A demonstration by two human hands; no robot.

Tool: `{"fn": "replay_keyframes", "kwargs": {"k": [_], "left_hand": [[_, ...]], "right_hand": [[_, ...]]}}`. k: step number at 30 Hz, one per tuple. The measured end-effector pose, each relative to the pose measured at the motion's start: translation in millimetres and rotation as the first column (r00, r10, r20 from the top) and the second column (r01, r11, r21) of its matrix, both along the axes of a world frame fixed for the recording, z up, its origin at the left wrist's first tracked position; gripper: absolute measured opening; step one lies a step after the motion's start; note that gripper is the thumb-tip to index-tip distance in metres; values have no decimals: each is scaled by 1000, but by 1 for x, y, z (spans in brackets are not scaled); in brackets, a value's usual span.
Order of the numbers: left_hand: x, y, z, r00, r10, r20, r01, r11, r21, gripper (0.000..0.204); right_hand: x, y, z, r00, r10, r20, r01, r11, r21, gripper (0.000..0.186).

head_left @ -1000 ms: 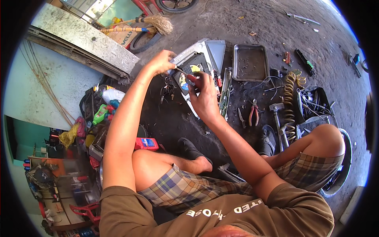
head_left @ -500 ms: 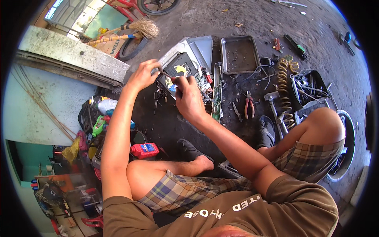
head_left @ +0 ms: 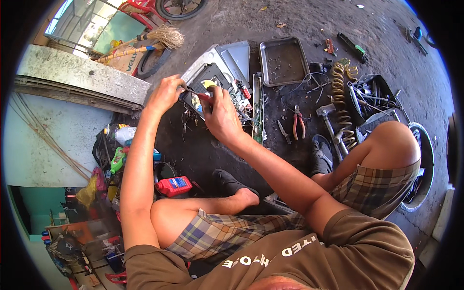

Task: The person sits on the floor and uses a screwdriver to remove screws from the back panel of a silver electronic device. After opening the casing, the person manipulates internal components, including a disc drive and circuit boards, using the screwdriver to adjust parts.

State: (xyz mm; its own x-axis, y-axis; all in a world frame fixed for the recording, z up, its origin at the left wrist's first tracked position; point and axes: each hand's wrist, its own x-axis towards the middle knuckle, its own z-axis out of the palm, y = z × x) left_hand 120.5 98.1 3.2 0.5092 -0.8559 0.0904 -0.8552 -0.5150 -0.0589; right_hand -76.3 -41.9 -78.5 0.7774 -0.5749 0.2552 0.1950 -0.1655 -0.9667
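Observation:
My right hand [head_left: 223, 116] grips a red-handled tool [head_left: 206, 98] with a thin dark shaft; its exact kind is hard to make out. The shaft points left to my left hand [head_left: 166, 93], whose fingers are pinched together near its end. Whatever lies between those fingertips is too small to name. Under and beyond both hands is an opened electronic device with a grey casing [head_left: 226, 60], a black inner plate and a yellow part. Loose circuit parts [head_left: 241, 99] lie at its right, by a long green circuit board [head_left: 258, 108].
A metal tray [head_left: 285, 60] holding small bits sits beyond. Red-handled pliers [head_left: 298, 124], a hammer [head_left: 328, 118], a coil spring [head_left: 342, 92] and a black tool container [head_left: 372, 96] lie at the right. A red bottle [head_left: 174, 185] is near my left knee. A broom [head_left: 164, 36] leans far left.
The whole view has shifted slightly, so things sit further left. My hands stay together over the device, and more of the tool's red handle shows at my right fingers.

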Motion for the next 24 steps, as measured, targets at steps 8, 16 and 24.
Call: {"fn": "replay_keyframes", "kwargs": {"k": [8,16,24], "left_hand": [[-2,-3,-3,999,41,5,-41,999,29,17],[-4,-11,6,997,81,11,-82,992,100,12],[-11,-25,-4,954,300,18,-300,946,121,16]], "right_hand": [[6,6,-10,975,128,183,-108,988,-114,33],[9,1,-3,981,154,114,-116,951,-287,31],[5,16,-5,993,107,55,-95,976,-194,44]]}}
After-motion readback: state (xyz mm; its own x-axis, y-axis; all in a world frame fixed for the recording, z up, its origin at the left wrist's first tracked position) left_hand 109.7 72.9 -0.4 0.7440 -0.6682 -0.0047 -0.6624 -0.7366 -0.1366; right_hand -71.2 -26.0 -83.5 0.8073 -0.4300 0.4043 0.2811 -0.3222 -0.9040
